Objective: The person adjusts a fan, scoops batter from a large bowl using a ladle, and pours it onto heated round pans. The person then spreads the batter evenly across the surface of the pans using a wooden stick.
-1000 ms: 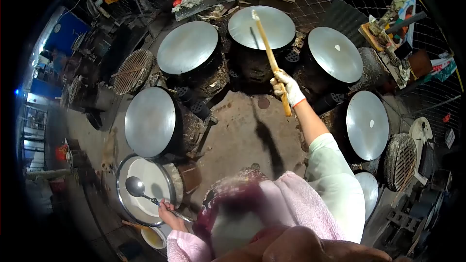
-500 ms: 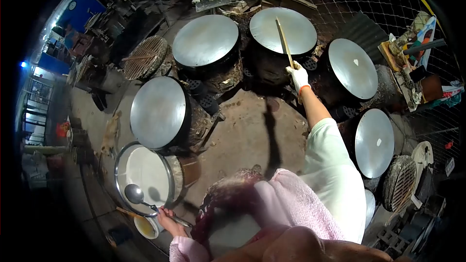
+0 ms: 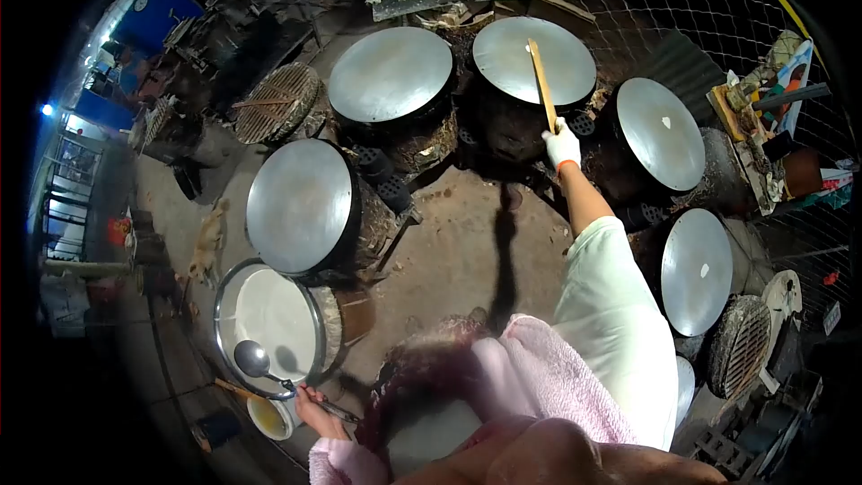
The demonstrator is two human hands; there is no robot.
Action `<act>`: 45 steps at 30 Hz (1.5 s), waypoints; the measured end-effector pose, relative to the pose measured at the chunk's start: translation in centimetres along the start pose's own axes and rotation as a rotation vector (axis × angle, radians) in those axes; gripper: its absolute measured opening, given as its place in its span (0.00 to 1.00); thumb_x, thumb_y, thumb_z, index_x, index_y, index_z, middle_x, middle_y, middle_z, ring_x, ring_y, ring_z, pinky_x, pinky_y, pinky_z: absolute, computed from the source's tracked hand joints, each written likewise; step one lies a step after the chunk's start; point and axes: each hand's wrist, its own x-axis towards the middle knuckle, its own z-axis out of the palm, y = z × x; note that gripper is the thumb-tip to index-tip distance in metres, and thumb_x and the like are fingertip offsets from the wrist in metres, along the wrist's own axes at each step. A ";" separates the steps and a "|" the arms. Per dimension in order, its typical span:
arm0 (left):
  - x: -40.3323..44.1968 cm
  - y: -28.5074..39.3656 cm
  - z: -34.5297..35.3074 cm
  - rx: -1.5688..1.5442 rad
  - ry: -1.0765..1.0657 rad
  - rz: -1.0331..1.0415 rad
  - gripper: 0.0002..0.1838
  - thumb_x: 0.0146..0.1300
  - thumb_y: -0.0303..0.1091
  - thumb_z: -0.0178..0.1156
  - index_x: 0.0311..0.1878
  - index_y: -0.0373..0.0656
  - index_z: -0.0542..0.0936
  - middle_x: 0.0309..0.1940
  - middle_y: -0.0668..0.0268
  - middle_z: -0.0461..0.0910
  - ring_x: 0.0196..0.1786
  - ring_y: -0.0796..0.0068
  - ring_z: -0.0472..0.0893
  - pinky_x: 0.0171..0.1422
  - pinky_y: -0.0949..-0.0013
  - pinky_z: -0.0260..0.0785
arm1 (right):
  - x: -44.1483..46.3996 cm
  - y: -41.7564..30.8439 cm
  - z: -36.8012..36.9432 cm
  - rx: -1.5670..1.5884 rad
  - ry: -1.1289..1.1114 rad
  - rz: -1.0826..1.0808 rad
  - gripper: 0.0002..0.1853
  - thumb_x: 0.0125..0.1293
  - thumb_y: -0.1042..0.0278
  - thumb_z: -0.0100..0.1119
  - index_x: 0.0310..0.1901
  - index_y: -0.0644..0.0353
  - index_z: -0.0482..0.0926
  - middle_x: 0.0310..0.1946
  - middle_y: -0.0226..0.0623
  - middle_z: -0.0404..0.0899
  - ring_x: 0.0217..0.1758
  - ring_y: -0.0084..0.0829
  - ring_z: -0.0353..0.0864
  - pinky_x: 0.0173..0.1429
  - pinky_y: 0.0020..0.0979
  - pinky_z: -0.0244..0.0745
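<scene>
My left hand point(image 3: 318, 413) is closed around the handle of a metal ladle point(image 3: 252, 358), whose bowl hangs over the near edge of a wide pot of white batter point(image 3: 279, 310). On my right hand point(image 3: 562, 143) is a white glove, and its fingers are wrapped round a flat wooden stick point(image 3: 541, 81). The stick's far end is over the back right griddle point(image 3: 503, 58), beside a small white spot. Whether it touches the surface I cannot tell.
More round griddles stand in an arc: back left point(image 3: 391, 74), left point(image 3: 299, 207), right point(image 3: 661, 135) and far right point(image 3: 697, 272). A small bucket point(image 3: 270, 418) is below the pot. A cluttered board point(image 3: 449, 0) lies behind, with a wire fence at the back right.
The view has shifted, so the griddles appear further right. My right hand has turned and the stick's end has moved over the griddle. My left hand still holds the ladle, now nearer the pot's near edge.
</scene>
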 end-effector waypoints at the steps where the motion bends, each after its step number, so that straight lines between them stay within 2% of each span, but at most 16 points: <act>1: 0.0 0.0 0.1 -0.007 0.007 -0.003 0.10 0.73 0.37 0.48 0.38 0.42 0.73 0.22 0.72 0.65 0.21 0.84 0.61 0.24 0.79 0.54 | 1.5 1.8 1.0 0.433 -0.079 0.027 0.25 0.61 0.65 0.60 0.61 0.50 0.69 0.28 0.37 0.79 0.22 0.31 0.76 0.25 0.32 0.72; 3: 0.5 -0.3 0.0 0.015 0.014 -0.009 0.10 0.73 0.37 0.48 0.38 0.43 0.72 0.22 0.72 0.65 0.22 0.84 0.61 0.24 0.79 0.54 | -0.6 -2.7 -2.3 1.304 -0.414 0.417 0.07 0.64 0.66 0.61 0.40 0.49 0.73 0.22 0.31 0.70 0.14 0.20 0.59 0.15 0.22 0.54; 6: 1.7 -0.3 -0.8 0.025 -0.055 -0.016 0.10 0.73 0.37 0.48 0.38 0.43 0.72 0.22 0.72 0.65 0.22 0.84 0.61 0.24 0.79 0.53 | -1.5 -3.6 -3.5 1.759 -0.920 0.358 0.08 0.68 0.60 0.56 0.38 0.52 0.71 0.21 0.29 0.64 0.13 0.18 0.54 0.14 0.20 0.52; 11: 1.2 0.5 0.5 0.005 -0.061 -0.038 0.11 0.73 0.37 0.48 0.36 0.42 0.73 0.20 0.73 0.64 0.20 0.83 0.60 0.23 0.77 0.53 | -12.4 -12.6 -4.6 1.496 -0.961 0.200 0.20 0.69 0.58 0.54 0.60 0.47 0.68 0.25 0.35 0.76 0.11 0.17 0.56 0.13 0.20 0.50; 16: 5.1 -2.4 -3.2 0.093 -0.195 -0.076 0.15 0.72 0.39 0.44 0.26 0.49 0.67 0.17 0.75 0.58 0.19 0.82 0.58 0.24 0.74 0.52 | -23.1 -15.9 2.1 1.223 -1.349 0.235 0.27 0.62 0.67 0.61 0.63 0.50 0.64 0.28 0.37 0.76 0.12 0.18 0.61 0.13 0.20 0.55; 17: 4.5 -2.5 -3.0 0.377 -0.302 0.304 0.14 0.71 0.39 0.45 0.29 0.48 0.70 0.18 0.75 0.58 0.20 0.82 0.59 0.25 0.73 0.53 | -25.5 -15.5 3.7 1.129 -1.373 0.268 0.29 0.60 0.67 0.64 0.62 0.51 0.65 0.29 0.38 0.77 0.12 0.19 0.62 0.14 0.21 0.57; 18: 5.9 -3.5 -4.3 0.017 -0.154 -0.002 0.11 0.71 0.38 0.48 0.33 0.45 0.73 0.21 0.75 0.62 0.22 0.82 0.62 0.26 0.73 0.55 | -28.0 -15.7 4.8 1.028 -1.425 0.333 0.30 0.59 0.69 0.63 0.63 0.51 0.64 0.28 0.38 0.77 0.13 0.20 0.63 0.14 0.21 0.58; 19: 6.7 -4.6 -5.5 0.148 -0.108 0.107 0.11 0.70 0.39 0.50 0.35 0.43 0.74 0.22 0.74 0.65 0.23 0.81 0.64 0.27 0.73 0.57 | -30.7 -16.2 5.1 0.927 -1.462 0.393 0.31 0.59 0.71 0.62 0.64 0.51 0.64 0.28 0.37 0.78 0.13 0.20 0.65 0.15 0.21 0.60; 20: 7.5 -5.6 -6.5 0.283 -0.048 0.209 0.11 0.69 0.39 0.52 0.36 0.42 0.75 0.23 0.72 0.69 0.24 0.80 0.67 0.27 0.73 0.59 | -33.5 -16.9 5.0 0.808 -1.442 0.430 0.30 0.60 0.73 0.62 0.65 0.51 0.68 0.28 0.32 0.77 0.18 0.17 0.68 0.17 0.18 0.58; 21: 6.4 -2.8 -4.5 0.039 -0.117 -0.076 0.12 0.70 0.39 0.52 0.34 0.41 0.76 0.22 0.71 0.71 0.23 0.78 0.70 0.27 0.73 0.60 | -36.1 -16.7 5.6 0.770 -1.419 0.468 0.29 0.59 0.75 0.62 0.64 0.51 0.71 0.29 0.29 0.78 0.25 0.18 0.74 0.20 0.18 0.62; 26: 10.3 -4.3 -7.8 0.306 -0.056 -0.245 0.11 0.68 0.37 0.53 0.35 0.40 0.76 0.20 0.71 0.71 0.22 0.80 0.70 0.26 0.72 0.61 | -46.3 -13.5 8.0 0.609 -1.367 0.491 0.27 0.59 0.77 0.63 0.61 0.60 0.73 0.36 0.29 0.80 0.33 0.20 0.79 0.40 0.21 0.75; 31: 18.6 -9.0 -11.3 0.872 -0.002 -0.012 0.21 0.64 0.29 0.49 0.59 0.30 0.69 0.47 0.45 0.78 0.47 0.52 0.79 0.51 0.56 0.70 | -54.0 -10.8 10.7 0.578 -1.161 0.370 0.28 0.59 0.77 0.64 0.63 0.62 0.71 0.51 0.29 0.78 0.50 0.22 0.76 0.56 0.26 0.72; 34: 26.2 -13.6 -14.7 1.078 -0.112 0.093 0.24 0.60 0.26 0.52 0.61 0.29 0.66 0.52 0.42 0.74 0.55 0.46 0.75 0.60 0.55 0.66 | -60.1 -12.8 11.7 0.550 -1.015 0.433 0.29 0.59 0.77 0.63 0.64 0.64 0.69 0.52 0.30 0.77 0.49 0.22 0.77 0.56 0.25 0.72; 35: 27.0 -13.6 -15.3 1.042 -0.164 0.037 0.26 0.58 0.25 0.53 0.61 0.29 0.65 0.55 0.41 0.72 0.58 0.45 0.73 0.62 0.55 0.64 | -62.9 -15.1 11.8 0.524 -0.939 0.394 0.27 0.60 0.73 0.63 0.62 0.58 0.72 0.33 0.26 0.78 0.30 0.16 0.73 0.31 0.17 0.66; 41: 27.7 -14.6 -19.0 1.162 -0.375 0.059 0.30 0.56 0.25 0.57 0.63 0.28 0.63 0.60 0.40 0.67 0.64 0.45 0.68 0.66 0.55 0.63 | -74.9 -13.9 14.9 0.609 -0.853 0.414 0.26 0.59 0.75 0.63 0.61 0.62 0.72 0.44 0.26 0.79 0.40 0.18 0.75 0.45 0.21 0.71; 45: 26.7 -14.6 -20.5 1.005 -0.456 0.195 0.30 0.57 0.29 0.58 0.63 0.31 0.64 0.61 0.39 0.65 0.62 0.42 0.68 0.65 0.53 0.64 | -80.0 -13.6 16.3 0.512 -0.814 0.332 0.27 0.59 0.76 0.62 0.63 0.58 0.72 0.43 0.26 0.79 0.39 0.18 0.75 0.43 0.20 0.71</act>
